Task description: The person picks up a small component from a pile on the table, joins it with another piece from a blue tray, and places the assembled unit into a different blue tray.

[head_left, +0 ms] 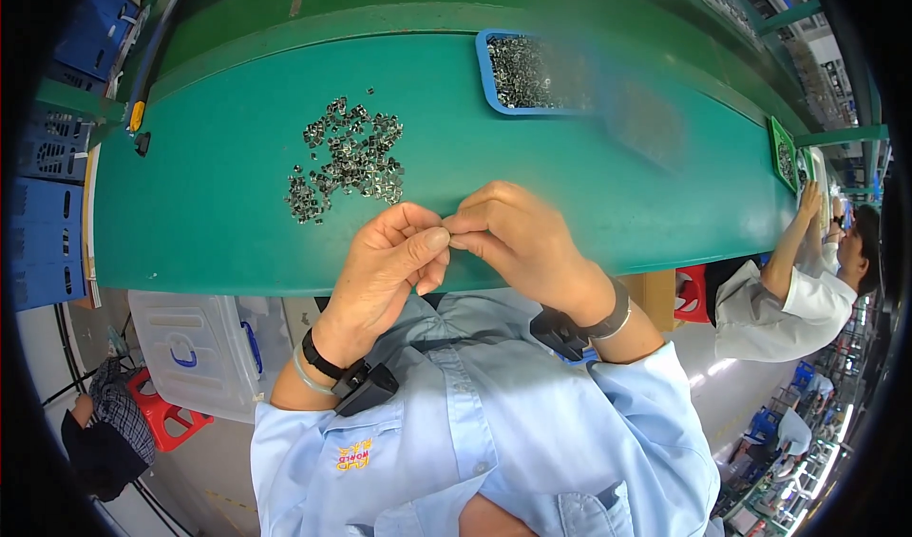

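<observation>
My left hand and my right hand meet over the near edge of the green table. The thumb and forefinger of each are pinched together, fingertips touching. Whatever sits between them is too small or too well hidden to name. Just beyond my left hand lies a loose heap of small shiny metal parts, spread on the table top. A blue tray holding many more such small parts stands farther off, right of the heap; a blurred patch covers its right side.
A green tray sits at the table's right end, where a co-worker in white reaches in. Blue crates line the left side. A clear lidded box and a red stool stand on the floor at left.
</observation>
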{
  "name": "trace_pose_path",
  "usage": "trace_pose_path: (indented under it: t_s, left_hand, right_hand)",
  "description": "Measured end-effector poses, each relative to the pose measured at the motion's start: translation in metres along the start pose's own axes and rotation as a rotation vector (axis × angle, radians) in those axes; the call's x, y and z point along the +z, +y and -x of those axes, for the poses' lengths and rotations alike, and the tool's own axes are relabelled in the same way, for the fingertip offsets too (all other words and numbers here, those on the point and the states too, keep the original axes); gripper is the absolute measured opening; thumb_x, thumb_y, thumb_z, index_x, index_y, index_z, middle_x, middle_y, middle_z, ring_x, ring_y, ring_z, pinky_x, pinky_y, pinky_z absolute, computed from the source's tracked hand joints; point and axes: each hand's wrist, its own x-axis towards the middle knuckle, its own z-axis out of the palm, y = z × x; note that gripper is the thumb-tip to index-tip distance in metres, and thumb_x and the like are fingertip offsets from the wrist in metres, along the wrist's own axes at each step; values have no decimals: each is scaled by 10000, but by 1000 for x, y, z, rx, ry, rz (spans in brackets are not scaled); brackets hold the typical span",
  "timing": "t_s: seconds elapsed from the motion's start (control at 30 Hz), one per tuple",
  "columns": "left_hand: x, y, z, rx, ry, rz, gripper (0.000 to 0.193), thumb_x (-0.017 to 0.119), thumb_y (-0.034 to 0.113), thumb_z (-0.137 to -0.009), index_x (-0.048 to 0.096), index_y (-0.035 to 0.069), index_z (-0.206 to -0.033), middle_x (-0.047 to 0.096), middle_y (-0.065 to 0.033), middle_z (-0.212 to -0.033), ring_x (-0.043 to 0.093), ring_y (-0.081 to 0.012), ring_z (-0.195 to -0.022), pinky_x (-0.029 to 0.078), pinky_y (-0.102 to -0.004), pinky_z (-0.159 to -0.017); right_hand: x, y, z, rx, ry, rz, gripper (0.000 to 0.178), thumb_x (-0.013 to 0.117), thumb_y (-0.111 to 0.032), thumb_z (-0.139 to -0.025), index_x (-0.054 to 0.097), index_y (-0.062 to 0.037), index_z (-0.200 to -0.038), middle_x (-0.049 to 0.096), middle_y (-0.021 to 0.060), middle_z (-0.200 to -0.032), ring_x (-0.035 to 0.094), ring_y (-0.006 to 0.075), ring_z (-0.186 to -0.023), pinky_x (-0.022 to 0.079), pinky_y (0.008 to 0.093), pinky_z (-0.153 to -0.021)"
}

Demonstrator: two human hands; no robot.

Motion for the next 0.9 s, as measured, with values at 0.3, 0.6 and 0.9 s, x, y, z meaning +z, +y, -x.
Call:
trace_pose_path:
  t_s: [0.3, 0.6, 0.9]
  left_hand:
    - [3, -6, 0, 84, -5, -4, 117, 618, 145, -893, 546, 56, -871, 568, -29, -706, 523, -93, -576, 389, -209, -476]
    - [-2, -3, 0, 52, -15, -72, 111, 598, 143, -906, 537, 54, -881, 580, -37, -720, 520, -93, -567, 384, -211, -468]
    - [5, -1, 5, 33, -64, 106, 122, 564, 158, -926, 553, 43, -965, 625, -70, -771, 509, -119, -544, 373, -235, -456]
  right_hand:
    - [5, -2, 9, 137, 49, -204, 143, 706, -48, -754, 667, -60, -892, 640, 60, -861, 611, 206, -780, 487, 298, -661]
    - [10, 6, 12, 83, 92, -150, 141, 709, -53, -756, 654, -62, -885, 647, 51, -862, 610, 197, -780, 479, 298, -665]
    - [6, 0, 8, 31, 90, -154, 133, 692, -25, -758, 654, -59, -881, 639, 55, -840, 603, 201, -773, 468, 308, -666]
